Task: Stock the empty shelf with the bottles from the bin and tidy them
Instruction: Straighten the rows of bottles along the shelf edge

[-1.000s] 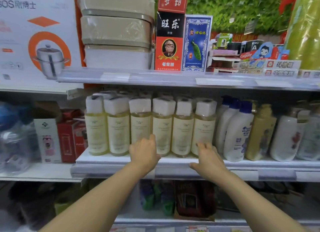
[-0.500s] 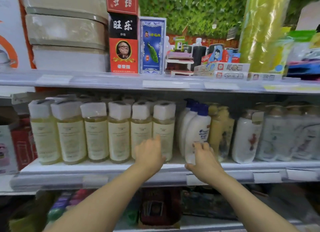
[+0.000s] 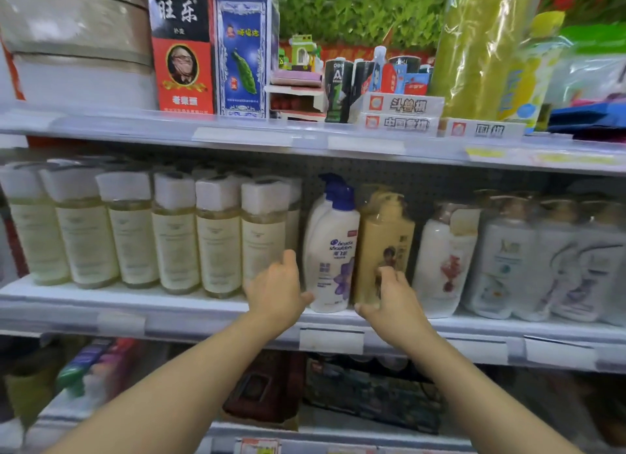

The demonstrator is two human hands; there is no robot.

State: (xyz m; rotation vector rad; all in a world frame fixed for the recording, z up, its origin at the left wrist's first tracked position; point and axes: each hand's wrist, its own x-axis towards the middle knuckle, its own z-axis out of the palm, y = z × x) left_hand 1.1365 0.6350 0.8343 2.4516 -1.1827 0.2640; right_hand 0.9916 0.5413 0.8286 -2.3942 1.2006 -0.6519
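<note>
White shampoo bottle now sits between both hands, shifted rightward: left hand loose-fingered, right hand curling around the tan bottle.

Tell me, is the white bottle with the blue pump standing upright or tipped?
Upright: the white bottle stands on its base on the shelf, pump on top.

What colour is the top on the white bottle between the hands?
Dark blue pump top, seen in the head view.

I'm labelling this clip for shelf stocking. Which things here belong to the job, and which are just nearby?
Job:
pale yellow bottles
white shampoo bottle
tan pump bottle
middle shelf
left hand
right hand

Nearby:
red box
blue box
green wrapped roll
</note>
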